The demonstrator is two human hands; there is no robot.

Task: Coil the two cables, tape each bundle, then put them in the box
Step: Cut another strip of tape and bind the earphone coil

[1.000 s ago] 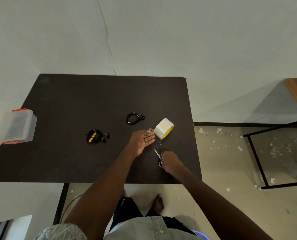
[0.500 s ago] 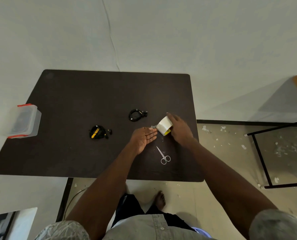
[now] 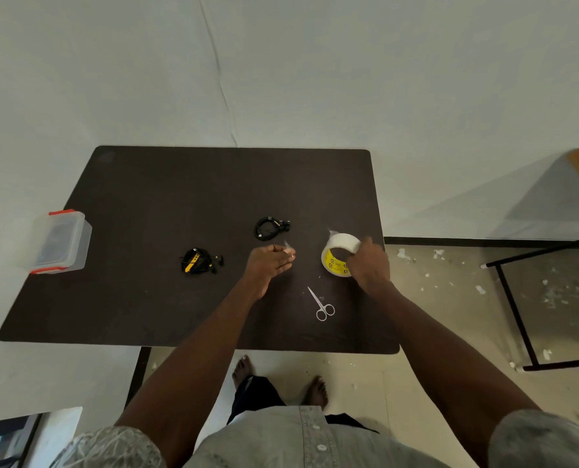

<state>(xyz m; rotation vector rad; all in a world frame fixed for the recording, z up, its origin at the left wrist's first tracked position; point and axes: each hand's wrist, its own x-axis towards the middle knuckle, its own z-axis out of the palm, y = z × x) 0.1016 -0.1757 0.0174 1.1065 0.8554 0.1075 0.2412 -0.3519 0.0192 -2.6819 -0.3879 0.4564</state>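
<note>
Grip, right: right hand (image 3: pixel 369 265) curls round the tape roll (image 3: pixel 340 255), which stands on edge with its yellow core facing the person, seemingly to move it out of the way.
Grip, left: left hand (image 3: pixel 269 263) pinches a short cut strip of tape (image 3: pixel 288 247) between thumb and fingertips, its loose end standing up clear of the surface, presumably so the sticky face touches nothing before it is needed.
Scissors: small steel scissors (image 3: pixel 321 304) lie closed between the forearms, handles toward the person, within reach of either hand.
Plain black cable: coiled black cable (image 3: pixel 269 228) rests just beyond the left hand, its plugs sticking out to the right; no tape can be made out on it, so it looks the likely target for the strip.
Yellow-marked cable: second bundle (image 3: pixel 200 260), black with a yellow patch, sits further left, apart from the first; whether it is taped cannot be told.
Box: clear plastic box with red clips (image 3: pixel 60 241) waits at the far left edge of the dark surface (image 3: pixel 166 190), well apart from both cables.
Stage: judged as taping under way, boxing not yet begun.
</note>
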